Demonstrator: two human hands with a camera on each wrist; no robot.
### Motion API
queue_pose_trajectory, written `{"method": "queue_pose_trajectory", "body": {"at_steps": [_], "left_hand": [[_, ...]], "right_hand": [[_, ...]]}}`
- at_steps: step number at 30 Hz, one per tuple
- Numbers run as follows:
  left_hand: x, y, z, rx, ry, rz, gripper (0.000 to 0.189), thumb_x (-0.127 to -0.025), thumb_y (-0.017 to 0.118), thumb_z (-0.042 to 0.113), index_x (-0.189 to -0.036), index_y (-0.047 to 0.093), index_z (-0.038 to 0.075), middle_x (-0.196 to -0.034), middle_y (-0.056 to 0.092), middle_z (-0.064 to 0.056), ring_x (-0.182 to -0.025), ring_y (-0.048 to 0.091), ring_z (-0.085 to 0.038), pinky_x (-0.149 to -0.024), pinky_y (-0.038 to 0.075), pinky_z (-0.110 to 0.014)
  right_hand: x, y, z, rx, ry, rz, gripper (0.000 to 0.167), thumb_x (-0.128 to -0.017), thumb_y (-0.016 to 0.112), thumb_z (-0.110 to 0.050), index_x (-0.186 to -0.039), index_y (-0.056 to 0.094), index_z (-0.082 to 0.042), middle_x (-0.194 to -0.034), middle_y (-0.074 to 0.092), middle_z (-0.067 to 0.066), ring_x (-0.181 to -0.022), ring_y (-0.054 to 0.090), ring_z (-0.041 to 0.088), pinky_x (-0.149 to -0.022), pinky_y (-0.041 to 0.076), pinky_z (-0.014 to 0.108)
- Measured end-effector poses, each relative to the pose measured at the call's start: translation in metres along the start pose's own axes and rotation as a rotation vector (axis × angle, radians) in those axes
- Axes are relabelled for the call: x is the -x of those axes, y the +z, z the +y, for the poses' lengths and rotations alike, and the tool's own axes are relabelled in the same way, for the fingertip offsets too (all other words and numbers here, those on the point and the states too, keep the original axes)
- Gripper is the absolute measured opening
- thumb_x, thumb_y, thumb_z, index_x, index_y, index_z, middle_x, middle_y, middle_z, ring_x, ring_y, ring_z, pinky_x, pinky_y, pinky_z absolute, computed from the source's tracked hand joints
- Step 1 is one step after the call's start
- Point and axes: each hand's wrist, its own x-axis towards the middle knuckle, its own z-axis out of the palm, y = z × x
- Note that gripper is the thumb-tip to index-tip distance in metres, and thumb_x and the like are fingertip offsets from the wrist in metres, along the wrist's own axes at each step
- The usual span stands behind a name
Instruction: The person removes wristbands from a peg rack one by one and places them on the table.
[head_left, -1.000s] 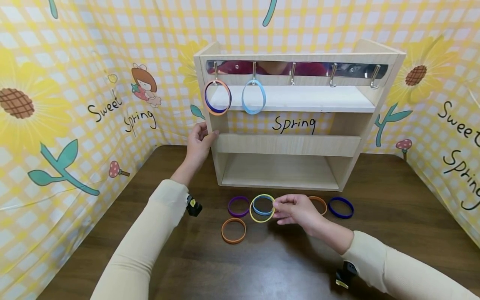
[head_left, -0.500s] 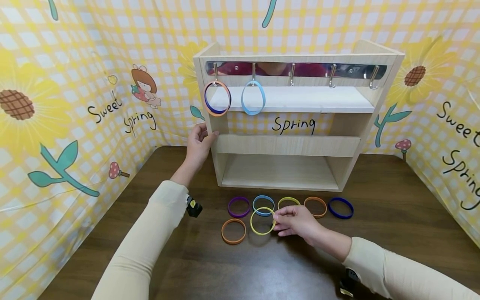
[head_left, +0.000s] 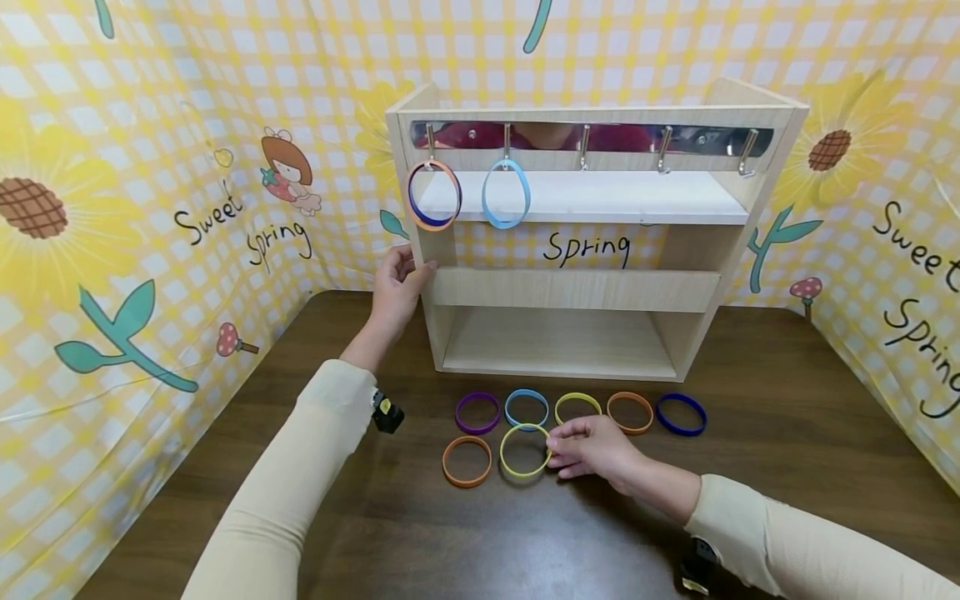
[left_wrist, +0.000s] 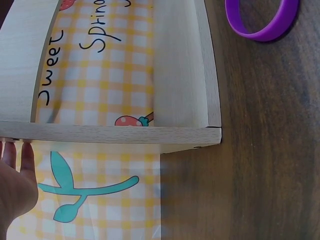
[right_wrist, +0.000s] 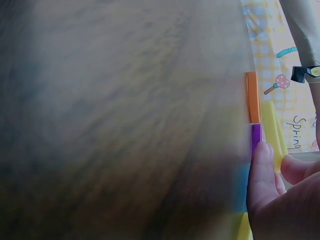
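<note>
My right hand point(head_left: 596, 450) pinches a yellow silicone wristband point(head_left: 504, 462) between thumb and fingers. The band is tipped up just in front of the light blue wristband point(head_left: 507, 408) and overlaps its near edge. In the right wrist view, the same yellow band point(right_wrist: 272, 130) stands between thumb and fingertips. At the left, my left hand point(head_left: 397, 292) holds the side panel of the wooden shelf point(head_left: 577, 292), its thumb over the front edge. On the leftmost hook hang an orange and a dark blue wristband point(head_left: 433, 225); a light blue one point(head_left: 506, 223) hangs on the second hook.
On the table lie a purple band point(head_left: 458, 421), an orange band point(head_left: 446, 471), another yellow band point(head_left: 577, 397), a second orange band point(head_left: 632, 396) and a dark blue band point(head_left: 681, 432). Bare hooks point(head_left: 584, 150) continue along the metal strip to the right. Checked cloth point(head_left: 337, 58) surrounds the table.
My right hand has moved the yellow wristband toward me, from over the light blue band to in front of it, uncovering the yellow and orange bands behind. My left hand stays put.
</note>
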Motion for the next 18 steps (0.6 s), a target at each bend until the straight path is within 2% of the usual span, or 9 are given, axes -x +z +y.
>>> {"method": "queue_pose_trajectory", "body": {"at_steps": [7,14,18], "left_hand": [[-0.0007,0.0006,-0.0001,0.003,0.005,-0.001,0.037,-0.092,0.059,0.001,-0.125,0.048,-0.011,-0.124,0.05,-0.036,-0.096,0.057,-0.013,-0.079,0.047,-0.025],[-0.0004,0.0,-0.0007,-0.005,0.002,0.005,0.038,-0.092,0.06,0.002,-0.125,0.048,-0.012,-0.116,0.057,-0.023,-0.097,0.057,-0.014,-0.079,0.047,-0.025],[-0.0005,-0.0005,-0.0012,-0.01,0.003,0.0,0.04,-0.092,0.06,0.003,-0.127,0.047,-0.012,-0.119,0.056,-0.026,-0.097,0.057,-0.014,-0.079,0.048,-0.025]], "right_hand": [[-0.001,-0.0004,0.0046,0.023,0.002,-0.028,0.025,-0.093,0.064,-0.003,-0.108,0.059,0.016,-0.084,0.069,0.012,-0.079,0.07,0.026,-0.067,0.057,0.037],[-0.0036,0.0,0.0081,0.052,0.017,-0.011,0.021,-0.091,0.065,-0.003,-0.104,0.062,0.013,-0.081,0.069,0.01,-0.077,0.07,0.024,-0.066,0.057,0.036],[-0.0049,0.0005,0.0091,0.055,0.017,0.0,0.019,-0.09,0.066,-0.002,-0.103,0.062,0.012,-0.081,0.069,0.011,-0.076,0.07,0.024,-0.065,0.057,0.036]]}}
